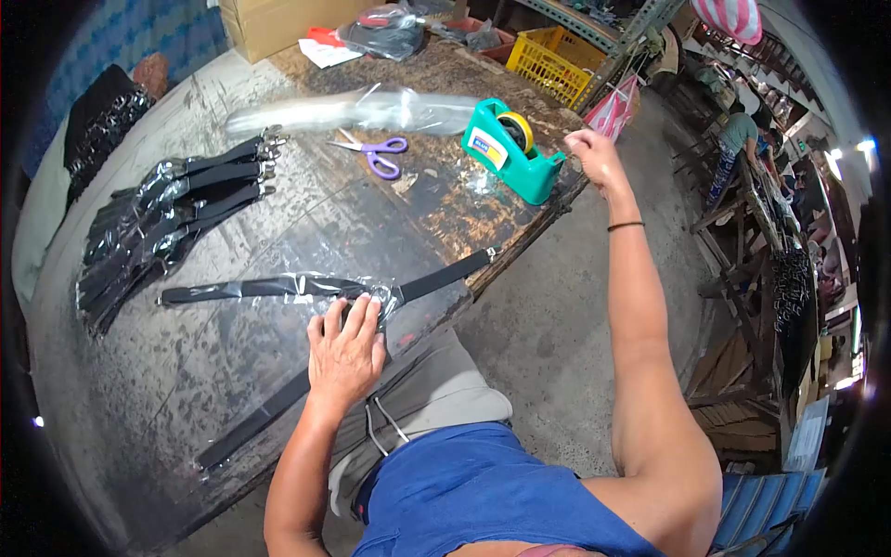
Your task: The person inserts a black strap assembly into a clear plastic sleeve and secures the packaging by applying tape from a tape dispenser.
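Note:
My left hand (346,348) lies with its fingers stretched out over a black elastic strap (255,288), pressing it against the table. Clear plastic wraps part of this strap, and its bare end with a metal clip reaches right to the table edge. Close to the cutter of the green tape dispenser (509,153), my right hand (599,160) is closed in a pinch, just past the table edge. The strip of tape at its fingertips is barely visible. A yellow-cored roll sits in the dispenser.
Purple-handled scissors (382,158) lie beside long clear plastic sleeves (343,113). Bundled wrapped straps (167,223) are at the left, another strap (255,422) near the front edge. A yellow crate (554,65) stands behind; a person (738,139) is at the far right.

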Tool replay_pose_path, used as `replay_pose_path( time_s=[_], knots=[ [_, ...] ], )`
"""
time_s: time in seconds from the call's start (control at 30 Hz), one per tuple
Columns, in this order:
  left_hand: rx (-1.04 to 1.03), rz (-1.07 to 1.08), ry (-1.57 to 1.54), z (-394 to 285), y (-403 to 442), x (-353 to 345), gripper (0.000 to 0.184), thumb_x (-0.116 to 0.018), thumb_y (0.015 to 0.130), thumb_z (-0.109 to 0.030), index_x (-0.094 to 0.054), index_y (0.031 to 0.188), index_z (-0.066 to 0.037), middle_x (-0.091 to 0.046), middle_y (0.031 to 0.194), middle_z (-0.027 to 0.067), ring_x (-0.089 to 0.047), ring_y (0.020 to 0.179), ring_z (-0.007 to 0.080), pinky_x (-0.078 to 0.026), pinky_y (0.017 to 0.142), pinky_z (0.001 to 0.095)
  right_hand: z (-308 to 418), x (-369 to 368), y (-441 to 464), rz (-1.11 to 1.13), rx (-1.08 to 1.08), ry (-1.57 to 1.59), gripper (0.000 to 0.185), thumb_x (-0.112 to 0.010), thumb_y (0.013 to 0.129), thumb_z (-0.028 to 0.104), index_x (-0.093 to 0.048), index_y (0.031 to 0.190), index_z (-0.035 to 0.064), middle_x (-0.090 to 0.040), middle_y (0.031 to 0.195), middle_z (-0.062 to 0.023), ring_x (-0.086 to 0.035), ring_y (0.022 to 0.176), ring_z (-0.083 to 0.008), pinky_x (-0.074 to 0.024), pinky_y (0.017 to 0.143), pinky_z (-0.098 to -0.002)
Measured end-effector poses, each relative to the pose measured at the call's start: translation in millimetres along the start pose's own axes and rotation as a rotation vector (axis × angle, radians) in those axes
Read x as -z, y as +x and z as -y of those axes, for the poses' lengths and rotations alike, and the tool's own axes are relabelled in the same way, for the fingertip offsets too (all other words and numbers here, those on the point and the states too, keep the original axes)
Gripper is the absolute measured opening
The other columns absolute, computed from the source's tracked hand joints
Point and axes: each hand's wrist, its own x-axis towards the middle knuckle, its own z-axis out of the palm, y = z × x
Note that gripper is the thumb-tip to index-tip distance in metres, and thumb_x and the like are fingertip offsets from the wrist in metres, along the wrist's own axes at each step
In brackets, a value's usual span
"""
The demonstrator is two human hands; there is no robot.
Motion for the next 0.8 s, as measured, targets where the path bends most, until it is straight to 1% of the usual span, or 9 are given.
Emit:
replay_pose_path(
  time_s=[0.03,0.17,0.3,0.33,0.47,0.57,0.6,0.73,0.8],
  knots=[
    [0.008,0.016,0.005,0,0,0,0.054,-0.064,0.085,-0.027,-0.055,0.136,-0.012,-0.053,0.141,0.0044,-0.043,0.13,0.0296,-0.032,0.104,0.0491,-13,-4,9,0.197,-0.078,0.078,0.024,-0.066,0.093,0.023,-0.072,0.098,0.0007,-0.072,0.091,-0.0052,-0.063,0.084,-0.0151,-0.0498,0.078,-0.0329],
    [0.012,0.015,0.01,0,-1,-1,0.054,-0.064,0.085,-0.028,-0.055,0.136,-0.012,-0.052,0.141,0.0045,-0.043,0.13,0.03,-0.031,0.104,0.0487,-15,-12,29,0.509,-0.15,0.008,0.028,-0.07,0.089,0.024,-0.072,0.104,0.0004,-0.072,0.098,-0.0054,-0.062,0.093,-0.0168,-0.049,0.084,-0.0341],
    [0.015,0.025,0.008,0,0,-1,0.054,-0.064,0.085,-0.027,-0.056,0.136,-0.011,-0.053,0.14,0.005,-0.043,0.129,0.0301,-0.03,0.104,0.0486,-8,-19,38,0.559,-0.244,-0.009,0.019,-0.068,0.089,0.021,-0.071,0.093,0.0026,-0.071,0.093,-0.0041,-0.062,0.094,-0.0156,-0.0459,0.088,-0.0312],
    [0.011,0.026,0.01,-1,0,1,0.054,-0.064,0.085,-0.027,-0.056,0.136,-0.011,-0.053,0.14,0.005,-0.043,0.129,0.0301,-0.03,0.104,0.0486,-12,-21,38,0.53,-0.161,0.087,0.015,-0.065,0.087,0.016,-0.07,0.09,0.002,-0.068,0.085,-0.0044,-0.058,0.079,-0.014,-0.0459,0.068,-0.0326],
    [0.028,0.041,-0.034,-2,1,3,0.053,-0.062,0.086,-0.023,-0.055,0.136,-0.009,-0.054,0.141,0.0065,-0.043,0.13,0.0305,-0.029,0.107,0.0479,21,-6,34,0.454,-0.147,-0.03,0.014,-0.065,0.087,0.017,-0.069,0.088,0.0029,-0.065,0.076,-0.0015,-0.053,0.063,-0.012,-0.0422,0.056,-0.0304],
    [0.025,0.035,-0.028,-3,2,3,0.052,-0.062,0.086,-0.023,-0.056,0.136,-0.009,-0.054,0.141,0.0067,-0.043,0.129,0.0305,-0.029,0.107,0.0477,10,-4,28,0.411,-0.127,0.018,0.014,-0.066,0.087,0.015,-0.068,0.09,0.001,-0.064,0.076,-0.002,-0.053,0.063,-0.0114,-0.0429,0.056,-0.031],
    [0.027,0.034,-0.025,-3,1,3,0.052,-0.062,0.086,-0.023,-0.056,0.135,-0.009,-0.054,0.14,0.0068,-0.043,0.129,0.0305,-0.029,0.106,0.0476,6,-5,18,0.344,-0.129,0.149,0.022,-0.067,0.088,0.011,-0.064,0.106,-0.0015,-0.063,0.075,-0.003,-0.054,0.063,-0.0112,-0.044,0.056,-0.0305],
    [0.026,0.033,-0.027,-3,1,2,0.052,-0.062,0.086,-0.023,-0.056,0.135,-0.009,-0.054,0.14,0.0067,-0.044,0.129,0.0306,-0.03,0.106,0.0473,13,5,-11,0.328,-0.349,0.296,0.045,-0.068,0.09,0.008,-0.049,0.129,-0.0027,-0.062,0.08,-0.0039,-0.058,0.065,-0.012,-0.048,0.058,-0.0271],
    [0.021,0.027,-0.022,-3,1,3,0.051,-0.062,0.086,-0.023,-0.056,0.135,-0.009,-0.054,0.139,0.0063,-0.044,0.128,0.0304,-0.03,0.106,0.0471,6,1,-18,0.312,-0.359,0.354,0.043,-0.068,0.09,0.008,-0.05,0.129,-0.0025,-0.063,0.081,-0.0039,-0.058,0.066,-0.012,-0.0487,0.059,-0.0272]
  ],
)
